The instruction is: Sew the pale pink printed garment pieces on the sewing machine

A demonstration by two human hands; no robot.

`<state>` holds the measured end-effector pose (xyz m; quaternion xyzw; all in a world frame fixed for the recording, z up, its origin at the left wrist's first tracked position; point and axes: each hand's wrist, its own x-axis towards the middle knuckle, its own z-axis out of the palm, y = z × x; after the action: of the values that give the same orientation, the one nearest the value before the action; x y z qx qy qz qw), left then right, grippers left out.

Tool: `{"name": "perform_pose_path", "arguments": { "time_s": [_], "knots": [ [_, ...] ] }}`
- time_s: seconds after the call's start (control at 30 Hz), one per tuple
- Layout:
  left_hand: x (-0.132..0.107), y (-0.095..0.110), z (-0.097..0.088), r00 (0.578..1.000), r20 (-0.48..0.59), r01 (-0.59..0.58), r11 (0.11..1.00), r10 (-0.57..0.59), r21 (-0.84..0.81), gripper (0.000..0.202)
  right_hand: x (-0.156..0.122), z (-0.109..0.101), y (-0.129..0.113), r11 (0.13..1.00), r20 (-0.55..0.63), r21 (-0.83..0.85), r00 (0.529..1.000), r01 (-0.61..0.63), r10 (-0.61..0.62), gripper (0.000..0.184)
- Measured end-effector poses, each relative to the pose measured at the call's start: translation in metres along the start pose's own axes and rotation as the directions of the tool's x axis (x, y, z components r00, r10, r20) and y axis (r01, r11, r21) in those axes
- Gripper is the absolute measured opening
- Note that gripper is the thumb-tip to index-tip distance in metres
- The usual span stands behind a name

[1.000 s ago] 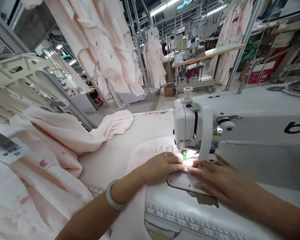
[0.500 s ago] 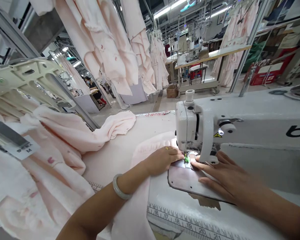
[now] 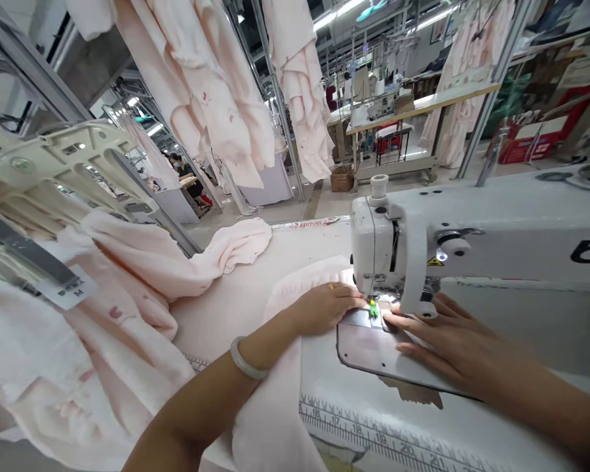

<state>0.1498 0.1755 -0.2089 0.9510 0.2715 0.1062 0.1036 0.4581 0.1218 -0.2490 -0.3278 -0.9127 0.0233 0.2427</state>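
A white sewing machine [image 3: 373,239] stands at the right, its lamp lighting a green presser foot [image 3: 373,309] over the metal needle plate [image 3: 368,347]. My left hand [image 3: 324,308], with a ring and a pale bangle on the wrist, rests on pale pink fabric [image 3: 275,400] just left of the foot. Its fingers lie stretched toward the needle; the thumb is hidden. On the other side, my right hand [image 3: 452,341] lies open with spread fingers, fingertips close to the foot, partly behind the machine's white lever. Whether cloth lies under those fingertips I cannot tell.
Pink garments [image 3: 128,288] hang from a cream hanger rack [image 3: 73,164] at the left, with more fabric [image 3: 201,85] hanging above. A printed ruler strip [image 3: 373,432] runs along the near table edge. Behind are another worktable [image 3: 423,108], a cardboard box [image 3: 341,178] and a distant seated person.
The whole view has shifted slightly, so the machine and both hands appear a little further right. Both hands stay beside the presser foot, with little visible movement of the fabric.
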Motion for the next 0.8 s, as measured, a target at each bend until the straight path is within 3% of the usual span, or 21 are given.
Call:
{"name": "perform_pose_path", "arguments": {
  "time_s": [0.13,0.23,0.3,0.37,0.43,0.5,0.57,0.63,0.7,0.8],
  "knots": [
    [0.003,-0.042,-0.017,0.969,-0.020,0.246,0.969,-0.245,0.017,0.040,-0.002,0.005,0.005,1.000,-0.005,-0.006,1.000,-0.006,0.006,0.047],
    [-0.004,-0.070,-0.040,0.884,-0.094,0.463,0.885,-0.457,0.051,0.038,-0.002,0.005,0.006,1.000,-0.018,-0.009,1.000,0.009,-0.010,0.046],
    [-0.013,-0.073,-0.051,0.813,-0.125,0.579,0.813,-0.569,0.061,0.039,-0.001,0.003,0.003,0.999,-0.038,-0.020,0.998,0.043,-0.043,0.044],
    [-0.021,-0.059,-0.056,0.769,-0.134,0.636,0.770,-0.625,0.056,0.042,0.002,-0.002,-0.003,0.996,-0.063,-0.030,0.994,0.088,-0.090,0.040],
    [-0.027,-0.031,-0.053,0.771,-0.113,0.633,0.774,-0.626,0.030,0.043,0.006,-0.006,-0.010,0.991,-0.078,-0.016,0.988,0.130,-0.131,0.034],
    [-0.029,0.005,-0.045,0.821,-0.036,0.570,0.821,-0.570,-0.020,0.036,0.009,-0.011,-0.017,0.987,-0.071,0.029,0.985,0.158,-0.155,0.030],
    [-0.028,0.039,-0.038,0.893,0.101,0.447,0.890,-0.439,-0.085,0.023,0.010,-0.014,-0.024,0.980,-0.063,0.077,0.981,0.186,-0.182,0.029],
    [-0.025,0.063,-0.036,0.928,0.203,0.342,0.930,-0.312,-0.134,0.016,0.009,-0.014,-0.029,0.971,-0.076,0.096,0.974,0.220,-0.213,0.030],
    [-0.020,0.078,-0.039,0.921,0.260,0.346,0.916,-0.289,-0.206,0.028,0.007,-0.013,-0.033,0.968,-0.135,0.100,0.967,0.229,-0.215,0.032],
    [-0.013,0.085,-0.046,0.859,0.313,0.508,0.759,-0.406,-0.408,0.029,0.008,-0.011,-0.042,0.982,-0.204,0.173,0.978,0.081,-0.044,0.031]
  ]
}}
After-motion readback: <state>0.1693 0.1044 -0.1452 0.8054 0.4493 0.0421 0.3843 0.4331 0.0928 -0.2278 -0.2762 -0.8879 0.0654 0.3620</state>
